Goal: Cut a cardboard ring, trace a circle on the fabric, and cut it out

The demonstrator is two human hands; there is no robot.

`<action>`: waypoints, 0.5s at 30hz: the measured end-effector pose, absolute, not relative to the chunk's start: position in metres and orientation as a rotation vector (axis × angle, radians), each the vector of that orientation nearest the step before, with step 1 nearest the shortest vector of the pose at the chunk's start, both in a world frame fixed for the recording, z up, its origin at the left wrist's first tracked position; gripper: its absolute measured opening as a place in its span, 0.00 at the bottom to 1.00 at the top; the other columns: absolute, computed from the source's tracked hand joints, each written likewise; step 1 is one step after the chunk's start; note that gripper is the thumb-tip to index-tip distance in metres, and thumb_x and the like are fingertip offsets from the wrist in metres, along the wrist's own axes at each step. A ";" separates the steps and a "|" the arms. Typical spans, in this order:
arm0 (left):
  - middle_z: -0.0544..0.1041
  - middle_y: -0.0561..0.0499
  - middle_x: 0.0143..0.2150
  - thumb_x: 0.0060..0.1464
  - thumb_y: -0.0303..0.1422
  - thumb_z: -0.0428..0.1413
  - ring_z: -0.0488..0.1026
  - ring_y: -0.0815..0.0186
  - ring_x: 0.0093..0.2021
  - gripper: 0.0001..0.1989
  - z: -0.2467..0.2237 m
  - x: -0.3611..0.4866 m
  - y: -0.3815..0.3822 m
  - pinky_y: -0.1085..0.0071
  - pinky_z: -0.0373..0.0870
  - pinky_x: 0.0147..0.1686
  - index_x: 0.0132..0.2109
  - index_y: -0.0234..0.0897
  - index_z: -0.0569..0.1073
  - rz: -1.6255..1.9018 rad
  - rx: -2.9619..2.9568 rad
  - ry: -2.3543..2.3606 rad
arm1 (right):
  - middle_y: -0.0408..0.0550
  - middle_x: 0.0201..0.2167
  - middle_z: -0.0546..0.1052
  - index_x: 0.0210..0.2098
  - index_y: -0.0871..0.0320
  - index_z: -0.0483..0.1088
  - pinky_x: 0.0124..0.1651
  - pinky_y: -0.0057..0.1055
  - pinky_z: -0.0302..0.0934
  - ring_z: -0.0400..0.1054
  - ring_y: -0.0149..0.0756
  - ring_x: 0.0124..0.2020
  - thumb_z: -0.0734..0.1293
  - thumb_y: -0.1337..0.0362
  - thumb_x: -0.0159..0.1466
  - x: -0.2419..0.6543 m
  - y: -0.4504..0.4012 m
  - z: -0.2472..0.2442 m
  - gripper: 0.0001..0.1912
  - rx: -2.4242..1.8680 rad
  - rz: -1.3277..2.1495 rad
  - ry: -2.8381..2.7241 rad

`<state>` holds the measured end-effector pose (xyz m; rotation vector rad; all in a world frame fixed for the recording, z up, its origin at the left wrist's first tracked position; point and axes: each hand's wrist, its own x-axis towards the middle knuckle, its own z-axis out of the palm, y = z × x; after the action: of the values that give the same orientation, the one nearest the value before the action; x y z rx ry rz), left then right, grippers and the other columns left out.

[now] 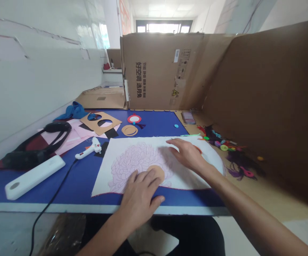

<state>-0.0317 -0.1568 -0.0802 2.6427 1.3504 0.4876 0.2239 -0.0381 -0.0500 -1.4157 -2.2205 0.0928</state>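
Observation:
A white cloth (pixel 183 177) printed with a large pale-purple flower (pixel 132 158) lies on the blue table top. My left hand (pixel 140 193) rests flat on it, fingers spread, the fingertips on a round tan disc (pixel 158 173) over the flower. My right hand (pixel 184 153) is above the cloth's right half, index finger stretched out and thumb apart from it. Just behind that hand shows a bit of something orange (pixel 198 149), mostly hidden; its kind is unclear.
Left are a white glue gun (pixel 90 148) with a black cord, a long white bar (pixel 35 177), black straps (pixel 44 142) and tan cut-out board (pixel 100 122). Behind lie tan rings (pixel 129 130) and a red-rimmed oval (pixel 134 118). Coloured threads (pixel 235 172) lie right, beside cardboard walls (pixel 159 71).

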 end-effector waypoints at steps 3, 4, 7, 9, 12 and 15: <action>0.73 0.49 0.72 0.70 0.48 0.58 0.69 0.49 0.69 0.24 -0.080 -0.032 -0.157 0.38 0.59 0.70 0.68 0.49 0.73 0.472 2.635 1.355 | 0.56 0.57 0.82 0.59 0.57 0.80 0.60 0.35 0.66 0.77 0.46 0.57 0.66 0.71 0.72 0.213 0.019 -0.048 0.18 -1.501 0.145 -2.272; 0.73 0.49 0.72 0.70 0.49 0.57 0.69 0.49 0.69 0.24 -0.080 -0.032 -0.158 0.38 0.59 0.70 0.68 0.49 0.72 0.467 2.633 1.356 | 0.55 0.56 0.83 0.58 0.57 0.80 0.58 0.34 0.66 0.77 0.46 0.56 0.67 0.71 0.72 0.207 0.034 -0.050 0.18 -1.500 0.153 -2.282; 0.73 0.50 0.72 0.71 0.50 0.56 0.69 0.49 0.69 0.24 -0.080 -0.033 -0.159 0.38 0.60 0.71 0.68 0.50 0.72 0.459 2.627 1.363 | 0.54 0.50 0.84 0.54 0.56 0.83 0.53 0.31 0.66 0.77 0.44 0.50 0.70 0.66 0.71 0.189 0.068 -0.059 0.14 -1.483 0.193 -2.333; 0.72 0.50 0.73 0.71 0.51 0.55 0.69 0.49 0.69 0.25 -0.080 -0.032 -0.159 0.38 0.60 0.70 0.68 0.50 0.72 0.453 2.622 1.365 | 0.53 0.47 0.83 0.51 0.56 0.83 0.51 0.30 0.65 0.76 0.42 0.47 0.72 0.63 0.71 0.179 0.082 -0.066 0.12 -1.457 0.224 -2.372; 0.72 0.50 0.73 0.71 0.53 0.54 0.69 0.49 0.69 0.26 -0.080 -0.032 -0.160 0.37 0.60 0.71 0.69 0.51 0.72 0.443 2.606 1.364 | 0.51 0.44 0.82 0.49 0.55 0.83 0.49 0.28 0.63 0.75 0.40 0.46 0.73 0.60 0.70 0.167 0.094 -0.071 0.10 -1.412 0.264 -2.420; 0.71 0.50 0.74 0.71 0.54 0.53 0.68 0.49 0.70 0.27 -0.080 -0.033 -0.160 0.36 0.59 0.71 0.70 0.51 0.70 0.432 2.583 1.359 | 0.49 0.42 0.81 0.44 0.55 0.83 0.45 0.27 0.61 0.73 0.38 0.43 0.73 0.59 0.70 0.157 0.098 -0.074 0.08 -1.384 0.293 -2.453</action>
<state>-0.0330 -0.1601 -0.0802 2.5833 1.3588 0.4320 0.1569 0.0982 -0.0738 -1.3841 -2.4526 0.2926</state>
